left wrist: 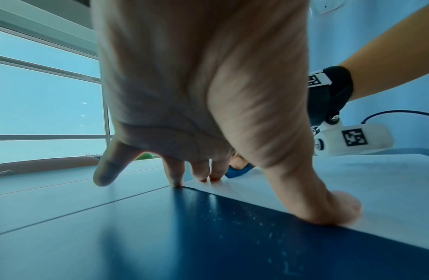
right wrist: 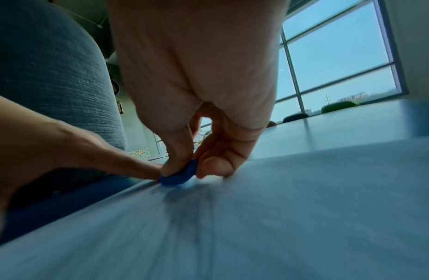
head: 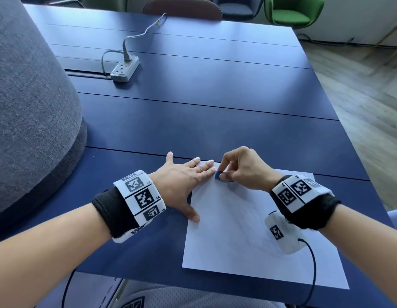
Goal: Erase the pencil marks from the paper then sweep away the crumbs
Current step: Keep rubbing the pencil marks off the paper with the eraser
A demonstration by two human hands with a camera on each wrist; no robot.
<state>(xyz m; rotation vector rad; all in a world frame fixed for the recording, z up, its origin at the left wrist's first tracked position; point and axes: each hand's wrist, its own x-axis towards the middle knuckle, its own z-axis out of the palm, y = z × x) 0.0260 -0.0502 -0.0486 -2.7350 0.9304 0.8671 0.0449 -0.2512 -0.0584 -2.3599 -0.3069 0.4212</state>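
Blue eraser [head: 220, 175] pinched by right hand [head: 244, 168], left hand [head: 182, 182] flat on paper [head: 248, 236]

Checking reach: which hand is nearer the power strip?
Left. The left hand lies flat below the power strip; the right hand, pinching the eraser, is farther right.

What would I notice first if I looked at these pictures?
Probably the two hands meeting at the far left corner of the white sheet of paper on the dark blue table. The right hand pinches a small blue eraser against the paper; the left hand lies flat, holding it down. Farther back lies a grey power strip.
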